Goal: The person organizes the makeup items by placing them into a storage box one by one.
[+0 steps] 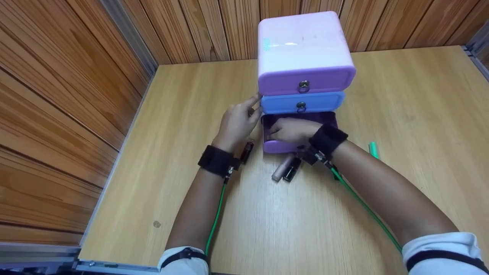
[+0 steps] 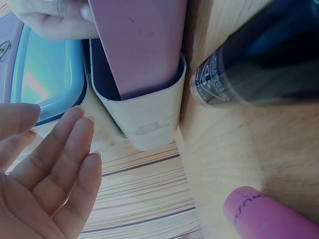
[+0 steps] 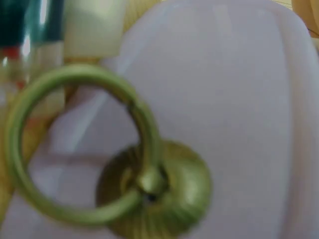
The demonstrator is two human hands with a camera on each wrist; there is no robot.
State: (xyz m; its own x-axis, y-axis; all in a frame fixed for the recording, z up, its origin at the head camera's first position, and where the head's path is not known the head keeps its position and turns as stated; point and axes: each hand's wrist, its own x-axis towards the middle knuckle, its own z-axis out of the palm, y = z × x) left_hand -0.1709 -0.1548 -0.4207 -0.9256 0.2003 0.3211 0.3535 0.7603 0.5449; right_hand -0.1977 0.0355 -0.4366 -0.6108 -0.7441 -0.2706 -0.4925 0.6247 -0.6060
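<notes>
A small drawer cabinet (image 1: pixel 305 46) stands at the back of the table, its bottom purple drawer (image 1: pixel 280 147) pulled out. My right hand (image 1: pixel 294 130) reaches down into that drawer, and its fingertips are hidden there. At the cabinet's left side is my left hand (image 1: pixel 238 124), fingertips by the blue drawer (image 1: pixel 282 104). In the left wrist view its fingers (image 2: pixel 70 164) look loosely bent with nothing between them. The right wrist view shows the drawer's brass ring pull (image 3: pixel 152 174) up close; the right hand is out of that view.
A dark tube (image 1: pixel 247 152) lies beside the left wrist. A mauve tube (image 1: pixel 282 168) and a black tube (image 1: pixel 292 169) lie side by side before the drawer. Past the right forearm is a green tube (image 1: pixel 373 149). Wooden panels (image 1: pixel 206 30) stand behind the table.
</notes>
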